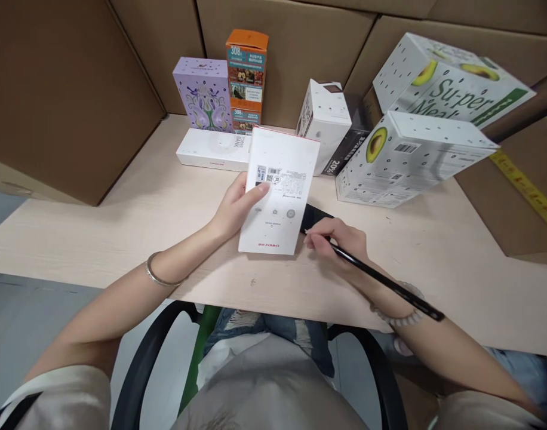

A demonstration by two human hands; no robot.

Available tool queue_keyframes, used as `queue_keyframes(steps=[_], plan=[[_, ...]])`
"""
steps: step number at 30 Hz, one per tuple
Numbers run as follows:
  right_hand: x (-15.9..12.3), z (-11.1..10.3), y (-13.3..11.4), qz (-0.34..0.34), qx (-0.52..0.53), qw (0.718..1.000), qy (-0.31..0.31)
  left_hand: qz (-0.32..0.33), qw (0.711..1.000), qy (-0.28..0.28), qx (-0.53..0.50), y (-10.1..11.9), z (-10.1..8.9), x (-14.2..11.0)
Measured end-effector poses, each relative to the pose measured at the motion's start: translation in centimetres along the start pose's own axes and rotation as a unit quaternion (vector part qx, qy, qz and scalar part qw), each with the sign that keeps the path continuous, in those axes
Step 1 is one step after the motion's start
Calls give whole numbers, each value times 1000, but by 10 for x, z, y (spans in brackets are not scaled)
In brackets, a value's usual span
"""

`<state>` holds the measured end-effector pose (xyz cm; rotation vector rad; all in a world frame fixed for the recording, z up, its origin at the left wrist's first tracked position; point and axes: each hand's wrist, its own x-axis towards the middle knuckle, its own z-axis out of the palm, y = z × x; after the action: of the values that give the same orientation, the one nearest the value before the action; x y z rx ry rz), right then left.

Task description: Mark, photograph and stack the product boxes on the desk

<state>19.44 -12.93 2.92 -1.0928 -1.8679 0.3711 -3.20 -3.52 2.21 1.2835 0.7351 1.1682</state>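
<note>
My left hand (237,206) is closed on the left edge of a white box (280,236), thumb across its printed face. The box is tilted up, showing small print, a barcode and red lettering near the lower edge. In my right hand (340,239) is a slim, black pen-like stick (385,279), its long end pointing back over my wrist. My fingers hide the other end of it. A flat black object (316,216) lies partly hidden behind the white box, close to my right fingertips.
Behind stand a purple box (204,98), an orange box (248,71), a flat white power bank box (213,149), a white carton (327,119) and a black box (347,143). Two avocado-print boxes (403,161) stand right. Large brown cartons (282,60) wall the table (166,197).
</note>
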Motion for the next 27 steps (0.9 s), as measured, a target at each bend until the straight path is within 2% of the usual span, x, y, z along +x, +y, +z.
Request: queue_keyframes(steps=[2, 4, 8, 12, 16, 18, 21, 24, 27], plan=[[2, 4, -2, 60, 11, 997, 47, 1, 1000, -13, 5, -2, 3, -2], [4, 7, -5, 63, 15, 996, 65, 6, 1000, -22, 8, -3, 5, -3], [8, 9, -9, 72, 35, 996, 49, 30, 998, -26, 41, 0, 5, -5], [9, 8, -14, 74, 26, 993, 85, 61, 994, -23, 83, 4, 5, -8], [11, 6, -21, 78, 20, 996, 43, 98, 987, -18, 123, 5, 6, -9], [11, 5, -22, 74, 6, 996, 54, 115, 982, -16, 146, 6, 7, -9], [12, 7, -21, 38, -2, 997, 63, 140, 973, -14, 182, 7, 6, -8], [10, 9, -16, -38, 4, 999, 9, 164, 963, 2, 213, 7, 0, -4], [6, 11, -9, -142, -14, 989, -46, 186, 953, 49, 233, 8, -12, 5]])
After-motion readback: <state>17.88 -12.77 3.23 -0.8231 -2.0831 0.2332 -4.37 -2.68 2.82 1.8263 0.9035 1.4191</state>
